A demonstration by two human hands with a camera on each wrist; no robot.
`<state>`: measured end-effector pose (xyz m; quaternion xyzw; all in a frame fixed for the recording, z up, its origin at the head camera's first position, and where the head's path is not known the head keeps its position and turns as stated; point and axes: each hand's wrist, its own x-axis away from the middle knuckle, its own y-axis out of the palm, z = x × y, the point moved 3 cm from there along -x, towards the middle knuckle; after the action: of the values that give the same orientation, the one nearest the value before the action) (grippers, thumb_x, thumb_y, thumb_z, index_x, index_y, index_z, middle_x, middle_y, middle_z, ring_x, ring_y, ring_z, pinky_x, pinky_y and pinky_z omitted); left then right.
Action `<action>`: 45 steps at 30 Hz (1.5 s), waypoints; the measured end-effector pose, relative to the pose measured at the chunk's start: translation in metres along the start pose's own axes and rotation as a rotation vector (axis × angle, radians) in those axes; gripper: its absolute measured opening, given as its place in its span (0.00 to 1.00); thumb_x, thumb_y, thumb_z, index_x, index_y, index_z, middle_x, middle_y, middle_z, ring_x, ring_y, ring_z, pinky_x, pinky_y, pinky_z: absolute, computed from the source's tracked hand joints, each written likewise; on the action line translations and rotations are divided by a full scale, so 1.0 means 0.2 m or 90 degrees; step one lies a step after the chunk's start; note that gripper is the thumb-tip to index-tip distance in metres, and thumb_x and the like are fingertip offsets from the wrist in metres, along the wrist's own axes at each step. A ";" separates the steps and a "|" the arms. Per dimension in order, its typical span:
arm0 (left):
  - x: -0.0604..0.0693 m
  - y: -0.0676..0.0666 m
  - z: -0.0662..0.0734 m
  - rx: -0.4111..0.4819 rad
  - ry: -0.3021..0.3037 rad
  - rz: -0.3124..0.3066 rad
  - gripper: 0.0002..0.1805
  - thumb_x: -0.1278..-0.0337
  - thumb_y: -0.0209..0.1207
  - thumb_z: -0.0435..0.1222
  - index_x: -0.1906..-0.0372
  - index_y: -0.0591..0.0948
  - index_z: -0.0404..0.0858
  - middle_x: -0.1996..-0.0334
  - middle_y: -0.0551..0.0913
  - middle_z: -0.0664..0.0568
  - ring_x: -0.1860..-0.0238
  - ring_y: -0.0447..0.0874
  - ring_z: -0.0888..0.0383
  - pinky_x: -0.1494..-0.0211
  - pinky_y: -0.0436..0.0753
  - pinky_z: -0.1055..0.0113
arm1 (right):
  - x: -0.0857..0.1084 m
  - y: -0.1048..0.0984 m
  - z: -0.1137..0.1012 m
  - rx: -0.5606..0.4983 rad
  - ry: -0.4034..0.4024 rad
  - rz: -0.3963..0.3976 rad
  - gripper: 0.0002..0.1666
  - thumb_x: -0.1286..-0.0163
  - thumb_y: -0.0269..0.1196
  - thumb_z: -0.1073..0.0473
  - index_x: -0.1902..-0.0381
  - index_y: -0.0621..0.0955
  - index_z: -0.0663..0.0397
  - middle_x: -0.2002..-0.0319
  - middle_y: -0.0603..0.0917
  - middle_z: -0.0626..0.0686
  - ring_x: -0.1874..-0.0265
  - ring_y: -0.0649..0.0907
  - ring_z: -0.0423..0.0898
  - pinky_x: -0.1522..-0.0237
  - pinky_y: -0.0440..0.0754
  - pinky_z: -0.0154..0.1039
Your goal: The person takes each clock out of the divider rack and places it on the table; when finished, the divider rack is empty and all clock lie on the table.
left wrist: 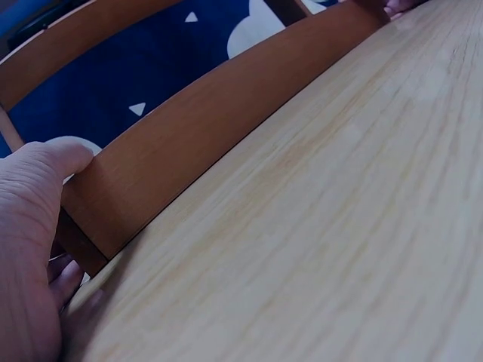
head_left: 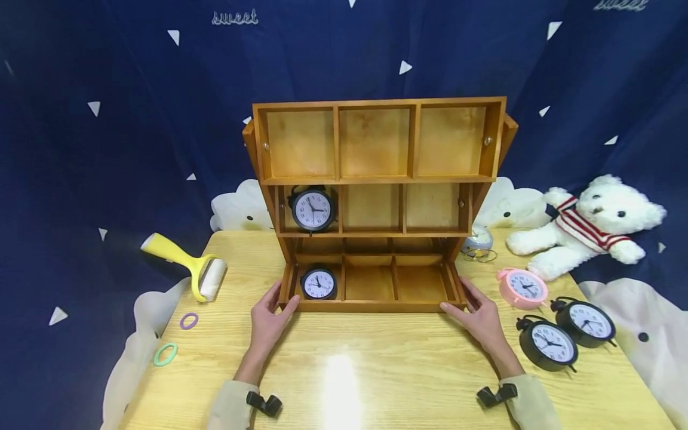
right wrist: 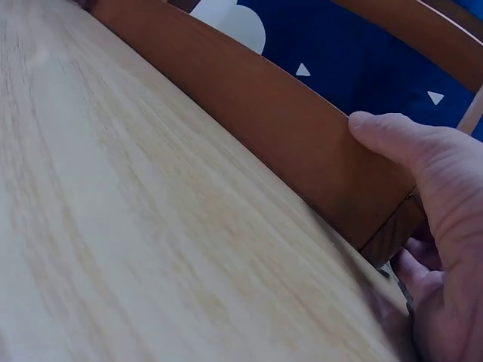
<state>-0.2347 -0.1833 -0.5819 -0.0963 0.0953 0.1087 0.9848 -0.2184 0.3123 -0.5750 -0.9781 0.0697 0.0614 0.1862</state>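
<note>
Both bottom corners of the wooden shelf (head_left: pixel 371 306), standing on the worktop (head_left: pixel 408 352), are clasped: left grip (head_left: pixel 270 321) and right grip (head_left: pixel 481 319) keep thumbs in front, other fingers apparently along the sides.

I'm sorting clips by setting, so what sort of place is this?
Perhaps a bedroom corner or a staged set; I can't tell which. A blue curtain fills the background, a teddy bear sits at the right, and a wooden shelf with two clocks stands on a table.
</note>
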 end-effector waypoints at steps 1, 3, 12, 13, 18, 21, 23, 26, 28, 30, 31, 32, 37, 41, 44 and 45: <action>0.00 0.00 0.00 0.000 -0.002 0.004 0.35 0.41 0.74 0.35 0.29 0.76 0.30 0.32 0.77 0.36 0.30 0.76 0.42 0.27 0.74 0.56 | -0.01 0.00 0.00 0.001 -0.004 -0.001 0.52 0.38 0.78 0.60 0.21 0.66 0.59 0.23 0.67 0.64 0.25 0.66 0.64 0.37 0.67 0.16; 0.00 -0.01 0.00 0.002 -0.001 0.012 0.35 0.41 0.75 0.35 0.30 0.76 0.30 0.32 0.77 0.36 0.30 0.75 0.42 0.27 0.73 0.55 | -0.01 0.01 0.00 0.009 -0.008 -0.004 0.52 0.38 0.79 0.60 0.21 0.66 0.58 0.23 0.67 0.64 0.25 0.66 0.64 0.38 0.67 0.15; 0.06 0.02 0.41 0.021 0.203 0.137 0.34 0.46 0.70 0.19 0.33 0.74 0.20 0.34 0.77 0.28 0.34 0.76 0.29 0.30 0.76 0.50 | 0.01 0.00 0.01 0.070 0.004 0.010 0.53 0.38 0.79 0.56 0.20 0.67 0.57 0.25 0.70 0.65 0.28 0.72 0.49 0.44 0.69 0.11; 0.04 0.03 0.47 0.013 0.253 0.156 0.33 0.48 0.70 0.18 0.34 0.74 0.18 0.35 0.77 0.27 0.35 0.76 0.29 0.30 0.77 0.49 | 0.01 0.01 0.01 0.073 0.005 0.009 0.52 0.38 0.79 0.56 0.20 0.66 0.57 0.25 0.70 0.65 0.28 0.71 0.49 0.44 0.69 0.11; -0.10 0.06 0.69 -0.009 0.402 0.178 0.34 0.49 0.70 0.18 0.33 0.76 0.22 0.36 0.80 0.30 0.36 0.79 0.32 0.31 0.81 0.56 | 0.00 0.00 -0.01 0.059 0.004 0.013 0.53 0.38 0.79 0.56 0.20 0.66 0.57 0.25 0.69 0.67 0.28 0.70 0.60 0.43 0.68 0.12; -0.18 0.10 0.76 -0.043 0.399 0.129 0.35 0.46 0.73 0.25 0.31 0.76 0.27 0.34 0.80 0.35 0.35 0.81 0.38 0.32 0.82 0.58 | 0.00 0.01 -0.01 0.047 -0.003 0.018 0.53 0.39 0.80 0.58 0.21 0.67 0.57 0.26 0.70 0.68 0.29 0.71 0.63 0.43 0.69 0.12; -0.23 0.12 0.80 -0.079 0.378 0.098 0.37 0.44 0.74 0.31 0.29 0.75 0.29 0.32 0.79 0.37 0.34 0.80 0.41 0.32 0.83 0.58 | -0.01 0.02 0.00 0.040 -0.011 0.014 0.52 0.39 0.79 0.59 0.21 0.67 0.58 0.25 0.69 0.67 0.29 0.71 0.63 0.42 0.69 0.12; -0.29 0.15 0.84 -0.124 0.348 0.072 0.40 0.42 0.75 0.37 0.27 0.73 0.28 0.31 0.78 0.36 0.33 0.79 0.43 0.32 0.83 0.54 | -0.01 0.02 0.00 0.043 -0.019 0.013 0.52 0.39 0.79 0.58 0.21 0.67 0.57 0.25 0.69 0.66 0.28 0.72 0.60 0.42 0.69 0.12; -0.32 0.17 0.85 -0.143 0.330 0.067 0.42 0.43 0.75 0.38 0.27 0.72 0.27 0.32 0.77 0.35 0.33 0.79 0.43 0.33 0.83 0.53 | -0.01 0.02 0.01 0.048 -0.021 0.012 0.53 0.38 0.79 0.58 0.21 0.67 0.58 0.24 0.69 0.65 0.28 0.72 0.59 0.43 0.68 0.11; -0.35 0.19 0.86 -0.160 0.318 0.065 0.44 0.44 0.76 0.40 0.26 0.71 0.27 0.32 0.78 0.35 0.34 0.79 0.42 0.33 0.83 0.51 | -0.01 0.01 0.01 0.049 -0.022 0.012 0.53 0.38 0.79 0.57 0.21 0.66 0.58 0.24 0.69 0.65 0.28 0.71 0.60 0.43 0.68 0.11; -0.36 0.19 0.86 -0.171 0.312 0.065 0.45 0.45 0.76 0.40 0.26 0.70 0.28 0.33 0.78 0.35 0.34 0.79 0.42 0.33 0.83 0.50 | 0.00 0.02 0.01 0.048 -0.022 0.011 0.53 0.38 0.79 0.57 0.20 0.66 0.58 0.24 0.68 0.66 0.28 0.71 0.61 0.43 0.68 0.11; -0.37 0.20 0.86 -0.182 0.306 0.068 0.46 0.46 0.76 0.42 0.26 0.70 0.28 0.33 0.78 0.35 0.34 0.79 0.41 0.33 0.83 0.49 | 0.00 0.02 0.01 0.044 -0.022 0.009 0.53 0.38 0.79 0.57 0.20 0.66 0.59 0.24 0.68 0.67 0.28 0.70 0.63 0.42 0.68 0.11; -0.40 0.22 0.87 -0.241 0.279 0.090 0.51 0.52 0.79 0.47 0.26 0.70 0.29 0.32 0.77 0.35 0.33 0.77 0.38 0.31 0.78 0.43 | 0.01 0.03 0.00 0.041 -0.030 0.004 0.54 0.39 0.80 0.58 0.21 0.66 0.59 0.25 0.69 0.67 0.28 0.70 0.64 0.42 0.67 0.11; -0.44 0.25 0.88 -0.258 0.263 0.093 0.54 0.56 0.81 0.49 0.26 0.70 0.30 0.30 0.75 0.35 0.31 0.75 0.39 0.29 0.77 0.44 | 0.00 0.02 -0.01 0.047 -0.038 0.007 0.53 0.39 0.79 0.59 0.21 0.66 0.59 0.25 0.68 0.68 0.28 0.70 0.65 0.42 0.67 0.11; -0.46 0.27 0.88 -0.253 0.255 0.102 0.54 0.58 0.81 0.50 0.26 0.71 0.31 0.29 0.74 0.36 0.30 0.74 0.39 0.28 0.76 0.46 | 0.00 0.01 -0.01 0.054 -0.035 0.008 0.54 0.39 0.79 0.59 0.20 0.65 0.58 0.24 0.68 0.68 0.28 0.70 0.66 0.43 0.66 0.11; -0.46 0.27 0.88 -0.248 0.255 0.104 0.54 0.59 0.81 0.50 0.26 0.71 0.31 0.28 0.74 0.37 0.30 0.74 0.40 0.28 0.76 0.46 | 0.01 0.00 -0.01 0.056 -0.034 0.009 0.54 0.39 0.79 0.58 0.20 0.65 0.58 0.24 0.68 0.67 0.28 0.70 0.65 0.43 0.66 0.10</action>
<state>-0.3062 -0.1119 -0.4030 -0.2953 0.2726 0.1828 0.8972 -0.2173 0.3105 -0.5732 -0.9665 0.0743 0.0857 0.2304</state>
